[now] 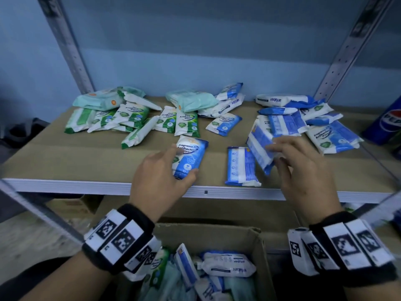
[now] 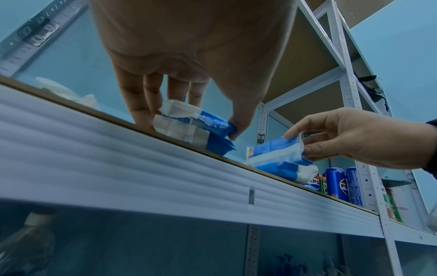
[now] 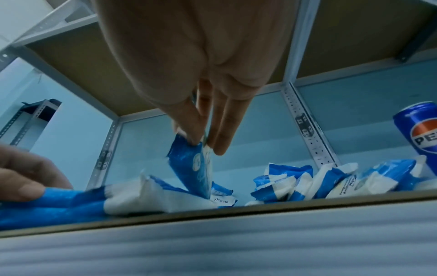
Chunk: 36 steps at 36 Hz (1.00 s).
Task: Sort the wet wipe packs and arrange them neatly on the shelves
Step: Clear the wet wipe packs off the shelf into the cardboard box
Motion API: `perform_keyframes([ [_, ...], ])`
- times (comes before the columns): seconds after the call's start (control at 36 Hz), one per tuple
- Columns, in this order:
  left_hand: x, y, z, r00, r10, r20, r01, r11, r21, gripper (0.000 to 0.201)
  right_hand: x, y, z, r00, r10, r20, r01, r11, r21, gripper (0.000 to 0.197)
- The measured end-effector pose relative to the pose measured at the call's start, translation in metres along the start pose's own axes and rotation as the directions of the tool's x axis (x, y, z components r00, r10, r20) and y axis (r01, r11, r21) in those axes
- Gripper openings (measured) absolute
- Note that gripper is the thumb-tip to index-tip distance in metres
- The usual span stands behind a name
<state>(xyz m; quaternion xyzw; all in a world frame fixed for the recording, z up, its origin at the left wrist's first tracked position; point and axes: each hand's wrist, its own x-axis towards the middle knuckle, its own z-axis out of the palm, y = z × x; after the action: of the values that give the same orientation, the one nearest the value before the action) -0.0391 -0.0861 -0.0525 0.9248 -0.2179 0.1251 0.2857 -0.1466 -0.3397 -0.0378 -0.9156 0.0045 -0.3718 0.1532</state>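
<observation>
Head view, left grip: the left hand point(image 1: 161, 170) is laid over the near end of a blue fragrance-free pack point(image 1: 189, 156); the thumb is pressed to the pack's near right corner and the fingers are spread along its left edge.
Head view, pack axis: the long axis is seen to run away from the left grip toward the back of the shelf point(image 1: 65, 183), tilted slightly right.
Head view, right grip: the right hand point(image 1: 303, 168) is closed in a pinch on a tilted blue pack point(image 1: 260, 148), raised on edge just beyond the fingertips.
Head view, flat pack: a blue pack lying face-down point(image 1: 241, 166) is found between the two hands, nearer the right grip, its long axis front to back.
Head view, sorted groups: green packs point(image 1: 112, 118) lie well left of the left grip; the blue pile point(image 1: 303, 120) lies just beyond the right grip.
Head view, supply: a cardboard box point(image 1: 256, 235) of unsorted packs is noted below both wrists.
Left wrist view: the fingers point(image 2: 141, 104) and thumb are seen clamped on the fragrance-free pack at the shelf's front edge.
Right wrist view: the tilted pack is pinched by thumb and fingertips point(image 3: 220, 142), its lower end touching the shelf.
Judgement: the coming move is judged to turn on the blue pile lying directly behind the right grip.
</observation>
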Motion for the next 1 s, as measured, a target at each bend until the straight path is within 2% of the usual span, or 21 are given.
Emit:
perform_keyframes([
  [0.08, 0.0, 0.001, -0.001, 1.0, 0.011, 0.004, -0.011, 1.0, 0.011, 0.05, -0.003, -0.002, 0.007, 0.996, -0.064, 0.059, 0.064, 0.998, 0.011, 0.028],
  [0.22, 0.001, 0.001, -0.002, 1.0, 0.006, 0.013, -0.006, 1.0, 0.009, 0.051, -0.003, -0.005, 0.009, 0.999, -0.048, -0.008, 0.048, 0.997, 0.066, 0.022],
  [0.33, 0.001, 0.001, -0.001, 1.0, 0.001, 0.015, -0.001, 1.0, 0.02, 0.053, -0.004, -0.015, 0.014, 0.982, -0.132, 0.138, 0.135, 0.991, -0.009, 0.048],
  [0.42, 0.002, 0.0, -0.001, 1.0, -0.001, 0.024, 0.0, 1.0, 0.027, 0.054, -0.005, -0.025, 0.015, 0.961, -0.123, 0.247, 0.133, 0.991, -0.022, 0.055],
  [0.56, 0.002, -0.001, -0.001, 1.0, -0.004, 0.03, 0.003, 0.999, 0.036, 0.055, -0.007, -0.039, 0.016, 0.93, -0.106, 0.353, 0.109, 0.994, 0.011, 0.069],
  [0.67, 0.003, -0.001, 0.0, 0.999, -0.017, 0.028, 0.016, 0.999, 0.031, 0.052, -0.009, -0.042, 0.026, 0.925, -0.122, 0.36, 0.157, 0.985, -0.07, 0.058],
  [0.75, 0.003, 0.001, 0.0, 1.0, -0.03, 0.007, 0.03, 0.999, 0.027, 0.052, -0.009, -0.039, 0.031, 0.937, -0.119, 0.328, 0.155, 0.984, -0.087, 0.06],
  [0.83, 0.003, 0.002, 0.002, 0.999, -0.046, -0.011, 0.046, 0.999, 0.017, 0.061, -0.007, -0.038, 0.031, 0.949, -0.108, 0.296, 0.153, 0.979, -0.134, 0.053],
  [0.92, 0.004, 0.004, 0.005, 0.997, -0.076, -0.003, 0.076, 0.997, 0.001, 0.073, -0.007, -0.036, 0.029, 0.953, -0.078, 0.292, 0.12, 0.984, -0.13, 0.046],
  [1.0, 0.007, 0.005, 0.006, 0.995, -0.101, 0.019, 0.101, 0.995, 0.015, 0.075, -0.007, -0.039, 0.028, 0.966, -0.036, 0.255, 0.059, 0.995, -0.084, 0.035],
])
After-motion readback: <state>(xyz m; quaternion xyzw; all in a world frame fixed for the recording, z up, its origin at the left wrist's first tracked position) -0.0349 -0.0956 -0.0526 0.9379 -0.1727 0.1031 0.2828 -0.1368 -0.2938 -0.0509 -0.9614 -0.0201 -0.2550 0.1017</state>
